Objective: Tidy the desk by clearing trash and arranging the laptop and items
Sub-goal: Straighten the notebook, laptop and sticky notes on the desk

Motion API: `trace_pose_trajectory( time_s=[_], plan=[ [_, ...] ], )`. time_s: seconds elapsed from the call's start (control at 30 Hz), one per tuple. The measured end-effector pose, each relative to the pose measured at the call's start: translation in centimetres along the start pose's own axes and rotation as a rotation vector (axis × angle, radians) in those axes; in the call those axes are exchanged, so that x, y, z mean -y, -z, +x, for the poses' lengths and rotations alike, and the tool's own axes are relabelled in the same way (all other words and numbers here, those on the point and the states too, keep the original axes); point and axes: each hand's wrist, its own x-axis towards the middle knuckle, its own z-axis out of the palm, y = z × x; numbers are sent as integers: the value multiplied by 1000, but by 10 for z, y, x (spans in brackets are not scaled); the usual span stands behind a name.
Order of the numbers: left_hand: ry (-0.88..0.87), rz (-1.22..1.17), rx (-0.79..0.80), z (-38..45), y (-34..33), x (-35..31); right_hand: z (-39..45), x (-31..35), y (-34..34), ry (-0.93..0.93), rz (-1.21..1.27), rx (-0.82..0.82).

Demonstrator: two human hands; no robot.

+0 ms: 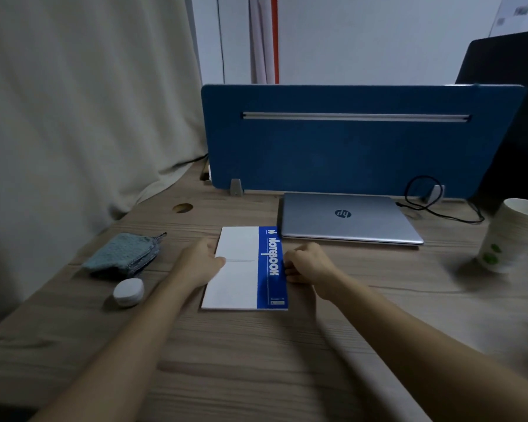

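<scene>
squaring up the notebook (245, 267) on the tabletop (256, 360), just in front of the closed hp laptop (348, 219). left hand (203, 260) and right hand (307, 263) pinch its side edges, grip closed on it. next probably lining it up beside the laptop.

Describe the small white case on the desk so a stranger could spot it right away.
Start at the blue divider panel at the back of the wooden desk, then look to the near left. In front of the teal knitted pouch lies the small white case; it is the only rounded, pebble-shaped white thing there.
</scene>
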Motion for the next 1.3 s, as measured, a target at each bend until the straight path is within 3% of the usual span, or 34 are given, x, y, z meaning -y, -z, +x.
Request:
trace_pose_trajectory(
  time_s=[0.33,0.57,1.3],
  plan=[
    [6,110,26,-64,-3,-13,-55,-21,25,-53,-29,30],
    [-81,86,22,-93,-24,-33,-77,-39,57,-55,-68,16],
    [-135,80,13,-67,-52,-59,-49,-45,86,-17,-105,-40]
  ],
)
